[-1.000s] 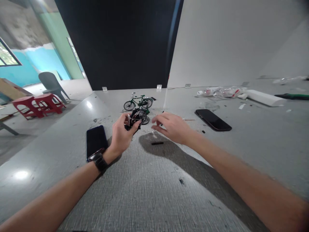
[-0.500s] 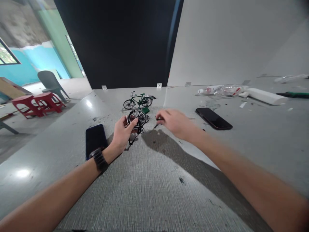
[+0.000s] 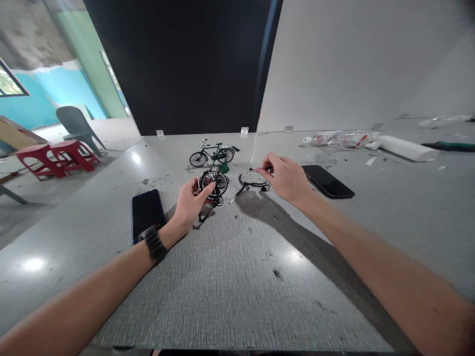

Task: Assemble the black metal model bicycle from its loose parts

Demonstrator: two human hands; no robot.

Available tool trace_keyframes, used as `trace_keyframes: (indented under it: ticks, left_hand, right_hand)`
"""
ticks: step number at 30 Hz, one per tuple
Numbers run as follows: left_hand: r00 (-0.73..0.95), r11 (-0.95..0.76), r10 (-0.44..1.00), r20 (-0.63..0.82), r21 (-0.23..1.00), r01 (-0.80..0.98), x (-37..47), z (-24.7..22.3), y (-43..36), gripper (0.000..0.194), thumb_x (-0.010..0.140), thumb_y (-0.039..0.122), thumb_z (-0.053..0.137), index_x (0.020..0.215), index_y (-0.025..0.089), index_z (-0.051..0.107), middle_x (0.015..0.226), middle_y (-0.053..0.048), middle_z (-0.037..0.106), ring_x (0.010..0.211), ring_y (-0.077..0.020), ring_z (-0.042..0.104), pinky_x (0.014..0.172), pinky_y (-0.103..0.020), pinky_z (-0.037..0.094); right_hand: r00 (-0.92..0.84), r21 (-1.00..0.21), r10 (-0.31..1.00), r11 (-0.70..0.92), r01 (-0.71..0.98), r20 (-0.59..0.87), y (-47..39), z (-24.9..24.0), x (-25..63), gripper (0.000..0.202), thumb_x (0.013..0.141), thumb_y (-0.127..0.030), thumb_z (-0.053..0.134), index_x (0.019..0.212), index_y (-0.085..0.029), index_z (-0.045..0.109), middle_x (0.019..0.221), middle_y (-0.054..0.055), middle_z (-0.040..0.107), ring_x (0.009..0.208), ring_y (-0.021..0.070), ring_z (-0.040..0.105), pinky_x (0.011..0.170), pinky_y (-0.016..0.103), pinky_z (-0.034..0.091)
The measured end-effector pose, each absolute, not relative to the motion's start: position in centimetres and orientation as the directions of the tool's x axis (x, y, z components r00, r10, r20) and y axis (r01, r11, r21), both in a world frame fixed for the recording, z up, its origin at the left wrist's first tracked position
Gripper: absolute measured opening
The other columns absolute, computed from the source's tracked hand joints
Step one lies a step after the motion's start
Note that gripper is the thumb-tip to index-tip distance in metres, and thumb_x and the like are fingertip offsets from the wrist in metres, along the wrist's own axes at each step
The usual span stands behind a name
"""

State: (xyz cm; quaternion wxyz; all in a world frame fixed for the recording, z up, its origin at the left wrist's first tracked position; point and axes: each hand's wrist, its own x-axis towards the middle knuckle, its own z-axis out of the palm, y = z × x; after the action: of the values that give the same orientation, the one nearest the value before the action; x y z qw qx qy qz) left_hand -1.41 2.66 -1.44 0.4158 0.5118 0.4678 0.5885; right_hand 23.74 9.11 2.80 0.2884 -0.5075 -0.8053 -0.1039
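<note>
My left hand, with a dark watch on the wrist, is closed on a black miniature bicycle, its thumb over the spoked wheel. My right hand is pinched at the back of some loose black parts on the table; what its fingertips hold is too small to make out. A thin pointed piece lies at the left end of these parts. Behind my left hand a green miniature bicycle stands upright, and a small green piece is just in front of it.
A phone lies beside my left wrist, another right of my right hand. Farther right are a crumpled plastic bottle, a white block and a green-black tool. A dark panel rises behind the table.
My right hand has moved right and slightly up, and the loose black parts now show beside it. My left hand keeps its hold on the black bicycle, which has shifted slightly.
</note>
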Motion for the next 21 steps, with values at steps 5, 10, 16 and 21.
trace_keyframes:
  ticks: [5,10,16,21]
  left_hand:
    - [-0.126,-0.220,0.967,0.220,0.975,0.008,-1.3,-1.5,2.6,0.033,0.080,0.044,0.073,0.092,0.015,0.062,0.093,-0.006,0.065,0.076,-0.0127,0.062,0.059,-0.021,0.059]
    - [-0.122,-0.217,0.968,0.219,0.976,0.034,-1.3,-1.7,2.8,0.035,0.079,0.047,0.073,0.093,0.016,0.064,0.093,-0.006,0.066,0.075,-0.0134,0.062,0.058,-0.021,0.058]
    - [-0.115,-0.213,0.969,0.217,0.976,0.045,-1.3,-1.6,2.9,0.036,0.080,0.047,0.072,0.094,0.015,0.064,0.094,-0.006,0.067,0.077,-0.0143,0.063,0.060,-0.021,0.058]
    - [-0.110,-0.197,0.974,0.200,0.980,0.031,-1.2,-1.2,2.8,0.036,0.079,0.045,0.072,0.095,0.015,0.063,0.095,-0.006,0.067,0.079,-0.0150,0.063,0.061,-0.024,0.059]
  right_hand:
    - [-0.348,-0.069,0.819,0.423,0.904,0.456,9.3,2.5,24.3,0.027,0.102,-0.025,0.043,0.118,-0.016,0.064,0.112,0.013,0.067,0.093,0.0226,0.061,0.071,0.031,0.038]
    - [-0.385,0.005,0.836,0.417,0.909,0.391,10.0,1.7,25.2,0.031,0.102,-0.018,0.038,0.111,-0.017,0.068,0.110,0.013,0.068,0.100,0.0242,0.060,0.082,0.034,0.039]
    - [-0.395,-0.031,0.841,0.436,0.899,0.371,10.8,1.0,25.4,0.027,0.102,-0.023,0.038,0.111,-0.016,0.063,0.107,0.012,0.071,0.094,0.0241,0.063,0.082,0.034,0.042]
    - [-0.464,-0.090,0.815,0.522,0.848,0.348,11.4,0.7,25.5,0.034,0.099,-0.014,0.035,0.123,-0.016,0.059,0.120,0.013,0.066,0.098,0.0241,0.063,0.082,0.034,0.046]
